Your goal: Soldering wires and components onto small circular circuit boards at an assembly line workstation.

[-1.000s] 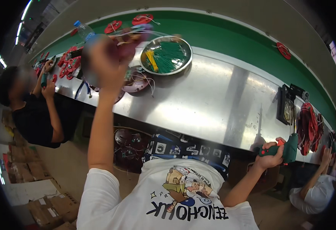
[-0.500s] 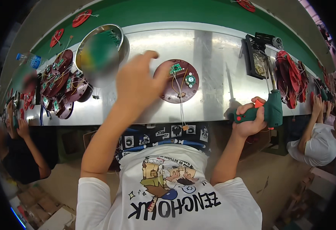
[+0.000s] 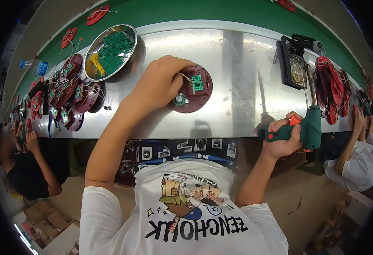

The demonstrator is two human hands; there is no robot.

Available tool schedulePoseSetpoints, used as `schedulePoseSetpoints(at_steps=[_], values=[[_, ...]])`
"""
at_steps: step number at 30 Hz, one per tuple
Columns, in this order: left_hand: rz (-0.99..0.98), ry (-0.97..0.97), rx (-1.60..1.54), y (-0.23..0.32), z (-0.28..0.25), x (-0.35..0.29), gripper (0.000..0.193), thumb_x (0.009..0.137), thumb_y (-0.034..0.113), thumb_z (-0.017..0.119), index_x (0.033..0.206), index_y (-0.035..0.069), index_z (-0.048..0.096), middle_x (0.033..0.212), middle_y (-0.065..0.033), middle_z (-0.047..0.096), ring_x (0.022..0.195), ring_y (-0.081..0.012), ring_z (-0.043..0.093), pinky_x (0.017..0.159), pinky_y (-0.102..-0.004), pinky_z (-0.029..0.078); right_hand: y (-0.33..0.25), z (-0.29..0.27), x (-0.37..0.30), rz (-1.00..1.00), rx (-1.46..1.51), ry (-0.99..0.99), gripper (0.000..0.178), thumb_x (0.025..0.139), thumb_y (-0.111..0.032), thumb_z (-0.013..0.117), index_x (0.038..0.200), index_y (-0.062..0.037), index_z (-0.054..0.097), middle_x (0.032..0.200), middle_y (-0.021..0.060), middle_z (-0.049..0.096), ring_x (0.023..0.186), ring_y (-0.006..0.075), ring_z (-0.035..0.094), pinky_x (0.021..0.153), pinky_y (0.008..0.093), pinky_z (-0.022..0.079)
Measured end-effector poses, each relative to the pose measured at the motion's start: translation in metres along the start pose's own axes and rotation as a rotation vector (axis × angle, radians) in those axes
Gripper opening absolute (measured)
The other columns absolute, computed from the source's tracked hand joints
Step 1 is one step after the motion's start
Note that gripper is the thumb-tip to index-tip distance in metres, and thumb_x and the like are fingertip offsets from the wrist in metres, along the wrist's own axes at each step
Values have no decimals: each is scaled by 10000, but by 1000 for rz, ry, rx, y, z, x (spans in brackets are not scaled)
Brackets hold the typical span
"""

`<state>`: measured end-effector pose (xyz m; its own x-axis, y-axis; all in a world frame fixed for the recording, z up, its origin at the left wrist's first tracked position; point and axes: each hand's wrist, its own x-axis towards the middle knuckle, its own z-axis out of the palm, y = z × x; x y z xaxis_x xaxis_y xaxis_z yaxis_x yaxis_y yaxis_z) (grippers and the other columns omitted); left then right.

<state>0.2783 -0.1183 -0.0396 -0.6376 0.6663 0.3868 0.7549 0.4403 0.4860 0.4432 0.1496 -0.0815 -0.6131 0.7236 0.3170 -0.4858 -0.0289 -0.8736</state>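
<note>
A maroon plastic disc [image 3: 202, 97] lies on the metal bench in front of me, with a green circuit board [image 3: 197, 83] and a small round speaker-like part [image 3: 179, 99] on it. My left hand [image 3: 163, 80] is closed over the disc's left side, and thin wires from the board run under its fingers. The thumb is partly hidden. In my right hand [image 3: 283, 142] I grip a green soldering gun [image 3: 310, 127] with a red trigger, index finger at the trigger. Its metal tip points up, away from me, toward the black stand.
A steel bowl [image 3: 140, 57] holds green and yellow wires. Stacked wired maroon discs [image 3: 63, 91] lie at left, red ones [image 3: 324, 85] at right. A black soldering stand [image 3: 286, 63] stands behind the gun; a bottle [image 3: 35, 66] is at far left. Co-workers sit on both sides.
My left hand has closed on the disc, which has turned clockwise: the board moved from the top to the right, the speaker-like part to the lower left. My right hand keeps hold of the soldering gun.
</note>
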Motion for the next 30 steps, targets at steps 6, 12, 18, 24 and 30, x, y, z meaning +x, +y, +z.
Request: schedulePoseSetpoints(at_steps=[6, 12, 18, 24, 30], values=[[-23, 131, -324, -23, 15, -8, 389, 732, -129, 481, 1023, 11, 697, 1026, -177, 695, 925, -333, 687, 829, -357, 552, 4, -21, 1, 52, 25, -6, 402, 1002, -338, 418, 1114, 36, 515, 580, 63, 475, 505, 144, 417, 500, 272, 355], [51, 264, -127, -16, -29, -1, 340, 725, -37, 580, 1028, 45, 711, 1060, -147, 703, 926, -293, 690, 782, -342, 550, -3, -10, 1, 62, -46, 79, 365, 992, -313, 423, 1081, 30, 507, 582, 60, 483, 500, 141, 420, 486, 263, 340], [-174, 91, 411, -115, -93, -3, 143, 804, 85, 670, 927, 26, 710, 922, -125, 686, 865, -322, 635, 790, -405, 505, -5, -1, 2, 29, -78, 61, 358, 984, -303, 452, 1076, 40, 503, 576, 71, 488, 461, 144, 434, 442, 281, 372], [-227, -70, 370, -139, -86, -2, 135, 837, 130, 657, 933, 40, 687, 915, -135, 664, 877, -326, 631, 781, -424, 511, -6, -7, 4, 39, -88, 18, 351, 988, -300, 419, 1085, 27, 504, 588, 56, 487, 489, 136, 433, 463, 269, 357], [-75, 380, 77, -96, -86, 0, 113, 896, 82, 636, 972, 1, 654, 866, -143, 671, 769, -306, 654, 724, -344, 515, -1, -22, 4, 43, 0, -109, 378, 999, -297, 435, 1123, 51, 514, 795, 114, 553, 499, 127, 448, 457, 268, 386]])
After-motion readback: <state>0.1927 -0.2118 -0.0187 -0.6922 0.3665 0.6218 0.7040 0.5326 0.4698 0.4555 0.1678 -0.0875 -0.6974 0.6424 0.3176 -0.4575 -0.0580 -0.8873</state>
